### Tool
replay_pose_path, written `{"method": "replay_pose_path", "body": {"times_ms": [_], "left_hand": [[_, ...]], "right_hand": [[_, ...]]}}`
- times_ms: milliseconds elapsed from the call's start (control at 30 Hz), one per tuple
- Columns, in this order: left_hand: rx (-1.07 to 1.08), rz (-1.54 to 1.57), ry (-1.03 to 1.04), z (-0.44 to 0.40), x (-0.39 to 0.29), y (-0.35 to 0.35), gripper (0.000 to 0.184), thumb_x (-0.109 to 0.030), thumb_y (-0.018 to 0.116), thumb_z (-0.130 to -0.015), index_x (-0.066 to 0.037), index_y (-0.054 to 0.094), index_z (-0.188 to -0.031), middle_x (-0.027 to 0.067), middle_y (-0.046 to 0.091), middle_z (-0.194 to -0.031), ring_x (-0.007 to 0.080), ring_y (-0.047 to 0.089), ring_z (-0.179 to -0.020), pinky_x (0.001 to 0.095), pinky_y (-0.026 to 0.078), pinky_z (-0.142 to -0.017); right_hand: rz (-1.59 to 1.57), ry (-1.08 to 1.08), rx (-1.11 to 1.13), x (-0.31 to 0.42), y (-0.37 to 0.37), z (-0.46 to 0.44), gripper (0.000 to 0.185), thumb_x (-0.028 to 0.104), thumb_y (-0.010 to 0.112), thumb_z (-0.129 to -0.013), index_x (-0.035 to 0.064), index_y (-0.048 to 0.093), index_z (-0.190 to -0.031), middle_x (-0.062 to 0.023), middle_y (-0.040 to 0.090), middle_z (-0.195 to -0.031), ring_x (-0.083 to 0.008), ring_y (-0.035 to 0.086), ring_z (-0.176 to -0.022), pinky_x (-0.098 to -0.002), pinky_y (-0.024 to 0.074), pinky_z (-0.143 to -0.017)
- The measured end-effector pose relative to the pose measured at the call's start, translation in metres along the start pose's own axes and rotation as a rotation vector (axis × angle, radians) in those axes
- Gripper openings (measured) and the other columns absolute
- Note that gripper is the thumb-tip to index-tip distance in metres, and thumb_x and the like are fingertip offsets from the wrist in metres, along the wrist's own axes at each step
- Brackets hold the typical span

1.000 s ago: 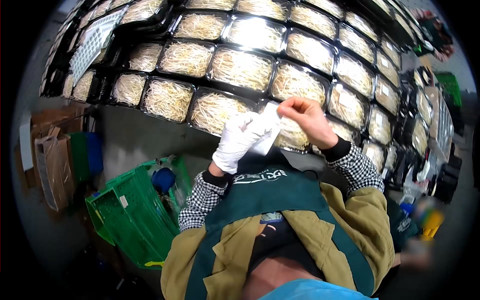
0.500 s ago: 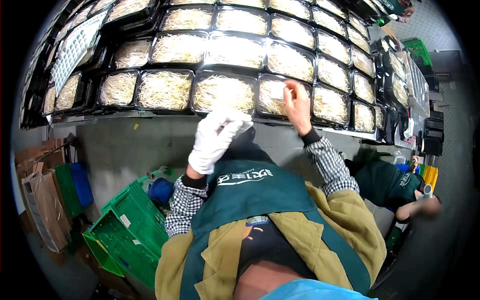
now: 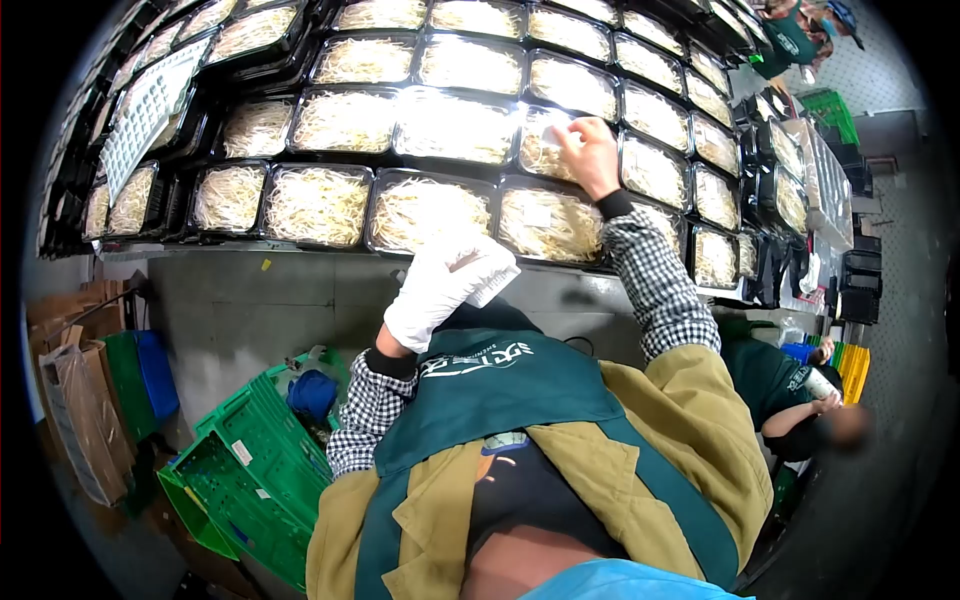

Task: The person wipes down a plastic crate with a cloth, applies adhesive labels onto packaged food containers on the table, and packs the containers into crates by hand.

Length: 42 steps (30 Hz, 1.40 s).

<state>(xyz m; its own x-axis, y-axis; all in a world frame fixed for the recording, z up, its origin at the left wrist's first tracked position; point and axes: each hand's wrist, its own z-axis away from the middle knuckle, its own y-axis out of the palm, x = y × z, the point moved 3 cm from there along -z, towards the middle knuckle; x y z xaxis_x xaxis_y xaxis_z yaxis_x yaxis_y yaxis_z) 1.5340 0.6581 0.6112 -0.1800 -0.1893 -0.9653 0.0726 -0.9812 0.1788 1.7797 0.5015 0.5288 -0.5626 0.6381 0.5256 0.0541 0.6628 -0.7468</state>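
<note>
My left hand (image 3: 447,285), in a white glove, is closed around a small white sheet of labels (image 3: 492,277) with printed lines on its edge. It hangs just in front of the nearest row of trays. My bare right hand (image 3: 592,158) reaches over a black tray of bean sprouts (image 3: 543,155) in the second row, fingers pinched at a small white label (image 3: 556,132) on its top. Below it, a front-row tray of bean sprouts (image 3: 562,232) bears a pale label (image 3: 537,215). Another sprout tray (image 3: 425,208) stands beyond my left hand.
Many more sprout trays (image 3: 316,205) stand in rows across the table. A white perforated sheet (image 3: 150,115) leans at the left. Green crates (image 3: 270,480) sit on the floor at lower left. One co-worker (image 3: 770,375) is at right, another (image 3: 795,40) at far right.
My right hand has moved from the front-row tray to the second-row tray behind it, leaving a label on the front one. My left hand has turned, showing the label sheet.
</note>
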Motion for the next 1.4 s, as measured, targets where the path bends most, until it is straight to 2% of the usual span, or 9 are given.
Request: {"method": "replay_pose_path", "body": {"times_ms": [200, 500, 700, 800, 833, 900, 1133, 1233, 1400], "left_hand": [[-0.238, -0.085, 0.01, -0.024, 0.02, -0.007, 0.016, -0.01, 0.063, -0.085, 0.0, 0.065, -0.098, 0.0078, 0.067, -0.095, 0.0124, 0.063, -0.084, 0.0241, 0.05, -0.073], [-0.526, -0.311, 0.192, -0.068, 0.052, -0.004, 0.013, -0.011, 0.063, -0.086, -0.001, 0.064, -0.095, 0.0026, 0.063, -0.077, 0.0088, 0.056, -0.068, 0.0238, 0.046, -0.061], [-0.174, -0.043, -0.1, -0.075, 0.037, 0.01, 0.019, -0.016, 0.065, -0.084, -0.002, 0.066, -0.096, 0.0043, 0.065, -0.085, 0.0097, 0.059, -0.074, 0.0249, 0.047, -0.065], [0.006, -0.444, 0.214, -0.062, 0.013, 0.004, 0.012, -0.01, 0.061, -0.087, 0.0, 0.066, -0.092, 0.0063, 0.063, -0.087, 0.0116, 0.059, -0.074, 0.0233, 0.047, -0.068], [-0.053, -0.044, -0.004, -0.048, 0.007, 0.005, 0.011, -0.008, 0.06, -0.086, 0.001, 0.066, -0.087, 0.0081, 0.064, -0.087, 0.0145, 0.06, -0.074, 0.0246, 0.048, -0.072], [-0.091, -0.093, 0.213, -0.028, -0.025, -0.003, 0.012, -0.007, 0.061, -0.086, 0.004, 0.065, -0.086, 0.0114, 0.063, -0.088, 0.017, 0.061, -0.074, 0.0265, 0.049, -0.071], [-0.472, 0.283, 0.176, 0.0, -0.044, -0.021, 0.032, -0.02, 0.059, -0.091, 0.001, 0.05, -0.114, 0.0105, 0.06, -0.074, 0.0142, 0.058, -0.061, 0.025, 0.049, -0.055], [-0.549, -0.084, 0.245, -0.044, -0.029, -0.016, 0.016, -0.007, 0.058, -0.09, 0.0, 0.059, -0.104, 0.0096, 0.062, -0.093, 0.0117, 0.059, -0.07, 0.0231, 0.049, -0.062], [-0.709, -0.279, 0.291, -0.095, 0.005, -0.007, 0.011, -0.009, 0.058, -0.091, 0.002, 0.062, -0.089, 0.0013, 0.062, -0.078, 0.0067, 0.053, -0.071, 0.0218, 0.044, -0.065]], "right_hand": [[0.024, 0.111, -0.005, -0.007, 0.013, -0.006, 0.022, 0.024, 0.063, -0.085, 0.0032, 0.061, -0.092, -0.0103, 0.06, -0.089, -0.0248, 0.061, -0.079, -0.0344, 0.0484, -0.066], [-1.162, 0.535, 0.716, 0.102, -0.036, 0.058, 0.014, 0.013, 0.066, -0.086, 0.0001, 0.065, -0.092, 0.0009, 0.064, -0.083, -0.004, 0.056, -0.076, -0.0202, 0.046, -0.069], [-1.032, 0.446, 0.52, 0.062, -0.032, 0.001, 0.016, 0.015, 0.064, -0.087, 0.001, 0.068, -0.093, -0.003, 0.067, -0.087, -0.0086, 0.059, -0.082, -0.0234, 0.0461, -0.078], [-0.648, 0.375, 0.219, -0.02, -0.003, -0.079, 0.022, 0.02, 0.064, -0.087, -0.0018, 0.065, -0.089, 0.0, 0.064, -0.078, -0.0059, 0.053, -0.07, -0.021, 0.0418, -0.066], [-0.502, 0.328, 0.171, -0.044, 0.01, -0.099, 0.026, 0.026, 0.066, -0.085, -0.0002, 0.066, -0.086, -0.0001, 0.063, -0.072, -0.006, 0.05, -0.064, -0.0224, 0.0413, -0.06], [-0.023, 0.167, -0.023, -0.078, 0.04, -0.119, 0.042, 0.045, 0.07, -0.073, 0.0042, 0.067, -0.082, -0.0086, 0.064, -0.074, -0.0227, 0.06, -0.067, -0.0313, 0.0451, -0.063], [0.203, 0.123, -0.083, -0.063, 0.047, -0.114, 0.036, 0.036, 0.062, -0.082, 0.003, 0.058, -0.096, -0.016, 0.06, -0.103, -0.0329, 0.059, -0.09, -0.0389, 0.0471, -0.078], [-0.141, 0.002, 0.054, -0.039, 0.033, -0.101, 0.028, 0.029, 0.06, -0.087, 0.0034, 0.058, -0.1, -0.0132, 0.062, -0.106, -0.0266, 0.061, -0.09, -0.0351, 0.0483, -0.078], [-1.133, 0.273, 0.908, 0.092, -0.019, -0.025, 0.017, 0.016, 0.062, -0.089, 0.0036, 0.062, -0.101, -0.0001, 0.065, -0.093, -0.0096, 0.059, -0.084, -0.0248, 0.0485, -0.077]]}}
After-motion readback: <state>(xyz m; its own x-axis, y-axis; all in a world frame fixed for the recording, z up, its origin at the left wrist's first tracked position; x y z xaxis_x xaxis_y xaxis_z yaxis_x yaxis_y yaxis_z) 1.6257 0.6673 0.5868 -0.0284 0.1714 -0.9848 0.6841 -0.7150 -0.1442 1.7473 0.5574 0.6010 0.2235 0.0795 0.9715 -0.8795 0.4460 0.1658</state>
